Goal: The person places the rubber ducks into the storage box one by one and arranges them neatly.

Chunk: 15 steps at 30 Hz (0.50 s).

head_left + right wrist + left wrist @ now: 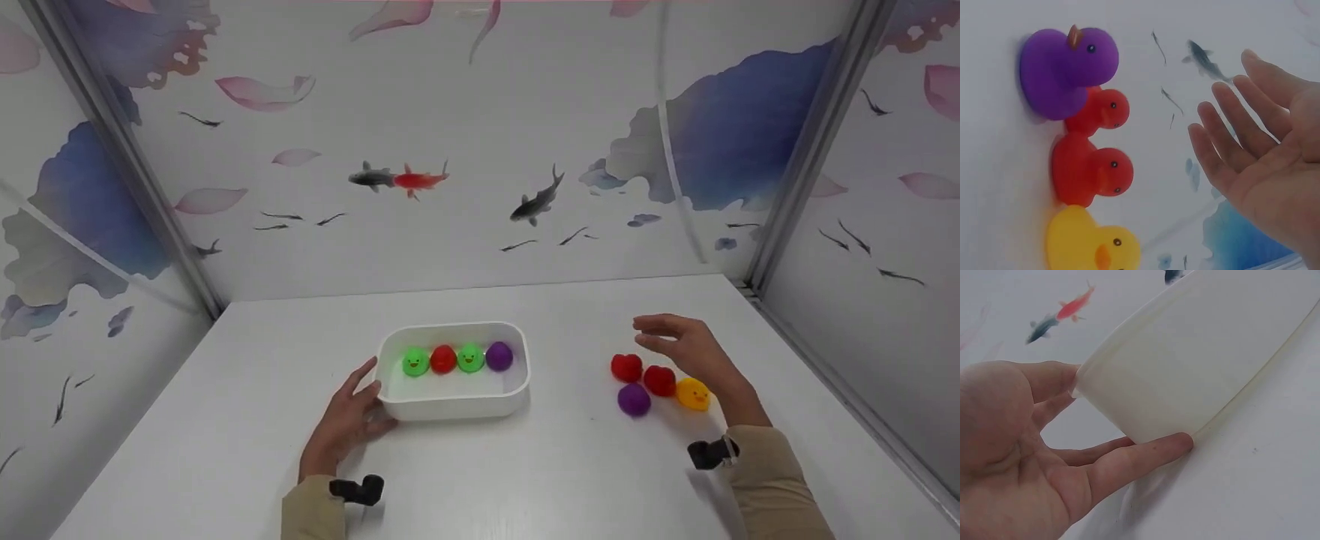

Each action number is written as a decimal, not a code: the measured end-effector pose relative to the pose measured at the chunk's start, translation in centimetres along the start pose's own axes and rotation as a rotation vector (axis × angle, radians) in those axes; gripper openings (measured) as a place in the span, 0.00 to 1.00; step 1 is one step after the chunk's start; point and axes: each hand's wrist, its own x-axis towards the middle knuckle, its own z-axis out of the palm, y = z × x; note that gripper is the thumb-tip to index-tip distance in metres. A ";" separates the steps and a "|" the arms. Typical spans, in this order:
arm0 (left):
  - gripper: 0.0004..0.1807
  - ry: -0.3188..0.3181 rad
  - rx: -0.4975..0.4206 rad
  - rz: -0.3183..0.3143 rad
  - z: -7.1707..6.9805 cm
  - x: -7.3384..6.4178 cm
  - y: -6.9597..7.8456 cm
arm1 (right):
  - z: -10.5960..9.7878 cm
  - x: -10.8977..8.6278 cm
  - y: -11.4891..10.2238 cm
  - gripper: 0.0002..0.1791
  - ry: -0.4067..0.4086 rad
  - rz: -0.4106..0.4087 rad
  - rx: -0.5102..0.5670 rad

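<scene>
My left hand [346, 418] holds the left end of a white plastic box [457, 409]. In the left wrist view, one digit lies along the bottom edge of the box wall [1185, 377] and another meets the rim. Inside the box stand two green toy ducks [415, 362], a red one [443, 359] and a purple one [499, 356] in a row. My right hand [691, 351] hovers with spread fingers and nothing in its grasp. Below it sit two red ducks [1095, 171], a purple duck [1067, 73] and a yellow duck [1092, 239], bunched together.
The white table [525, 480] carries the box left of centre and the loose ducks to the right. A white back wall [465, 255] with painted fish and petals rises behind it. Side panels with metal posts [817, 150] border both sides.
</scene>
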 end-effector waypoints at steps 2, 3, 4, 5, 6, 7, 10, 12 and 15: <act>0.30 0.007 -0.003 -0.001 0.0 0.0 0.0 | 0.0 0.1 0.6 0.28 0.008 0.010 0.001; 0.30 0.009 -0.005 -0.002 -0.1 0.0 0.0 | 0.1 0.2 0.9 0.29 0.008 0.015 0.001; 0.30 0.010 -0.006 -0.003 -0.1 0.0 0.0 | 0.1 0.3 1.2 0.29 0.006 0.020 -0.001; 0.30 0.008 -0.014 -0.004 -0.1 0.0 0.0 | 0.2 0.4 1.4 0.30 0.004 0.026 -0.004; 0.30 0.006 -0.019 -0.003 -0.1 0.0 0.0 | 0.3 0.5 1.7 0.30 0.001 0.033 -0.008; 0.30 0.003 -0.021 -0.001 -0.1 0.0 0.0 | 0.4 0.6 1.9 0.30 -0.001 0.044 -0.012; 0.30 0.002 -0.026 0.000 -0.1 0.0 0.0 | 0.6 0.8 2.5 0.31 -0.018 0.075 -0.025; 0.30 -0.004 -0.046 0.007 -0.1 0.0 0.0 | 0.6 0.8 2.7 0.31 -0.025 0.096 -0.028; 0.30 -0.013 -0.063 0.010 0.0 0.0 0.0 | 0.7 0.8 3.0 0.32 -0.042 0.119 -0.034</act>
